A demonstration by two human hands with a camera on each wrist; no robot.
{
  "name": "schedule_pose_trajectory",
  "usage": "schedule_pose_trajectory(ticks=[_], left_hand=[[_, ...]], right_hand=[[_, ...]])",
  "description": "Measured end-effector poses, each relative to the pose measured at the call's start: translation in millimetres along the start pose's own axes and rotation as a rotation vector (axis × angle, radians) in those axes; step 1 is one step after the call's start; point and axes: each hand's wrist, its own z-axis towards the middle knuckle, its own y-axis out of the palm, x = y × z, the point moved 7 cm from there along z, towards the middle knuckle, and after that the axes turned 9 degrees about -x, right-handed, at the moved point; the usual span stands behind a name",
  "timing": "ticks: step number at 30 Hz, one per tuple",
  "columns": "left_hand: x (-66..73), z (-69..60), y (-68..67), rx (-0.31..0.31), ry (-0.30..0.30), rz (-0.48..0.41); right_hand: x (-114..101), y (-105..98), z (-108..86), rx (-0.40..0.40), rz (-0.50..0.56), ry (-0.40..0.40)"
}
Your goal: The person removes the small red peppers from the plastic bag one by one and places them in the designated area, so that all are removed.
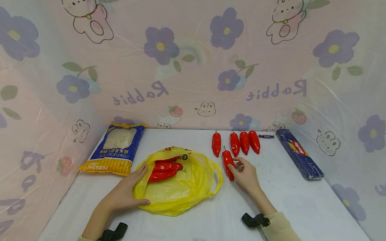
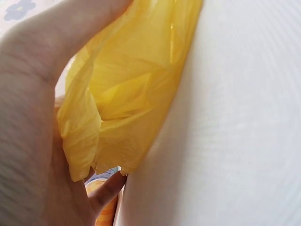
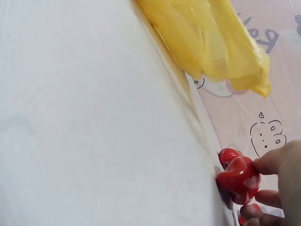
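A yellow plastic bag (image 1: 172, 209) lies on the table with its mouth open and a few red chili peppers (image 1: 164, 170) inside. My left hand (image 1: 126, 190) holds the bag's left side, thumb at the front and fingers at the rim; in the left wrist view the yellow plastic (image 2: 136, 80) sits between thumb and fingers. Right of the bag, my right hand (image 1: 245, 174) pinches a red chili pepper (image 1: 227, 162) near its lower half. In the right wrist view, fingertips touch that glossy pepper (image 3: 242, 179). Behind it several more red peppers (image 1: 216, 144) lie in a row.
A blue and yellow pasta bag (image 1: 120, 150) lies at the back left. On the right is a dark blue spaghetti pack (image 1: 298, 154). A small wrapped candy (image 1: 266, 136) lies near the back edge. A patterned curtain (image 1: 193, 67) encloses the white table (image 1: 301, 207).
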Motion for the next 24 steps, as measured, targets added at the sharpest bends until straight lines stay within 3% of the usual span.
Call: schedule_pose_trajectory(ticks=[17, 21, 24], left_hand=[[1.4, -1.0, -1.1, 0.007, 0.023, 0.024], [1.6, -1.2, -1.8, 0.01, 0.022, 0.023], [2.0, -1.3, -2.7, 0.016, 0.027, 0.022]], right_hand=[[-2.2, -4.9, -1.6, 0.032, 0.032, 0.069], [-19.1, -10.7, -1.7, 0.044, 0.064, 0.018], [-39.5, -12.4, -1.4, 0.053, 0.101, -0.062]])
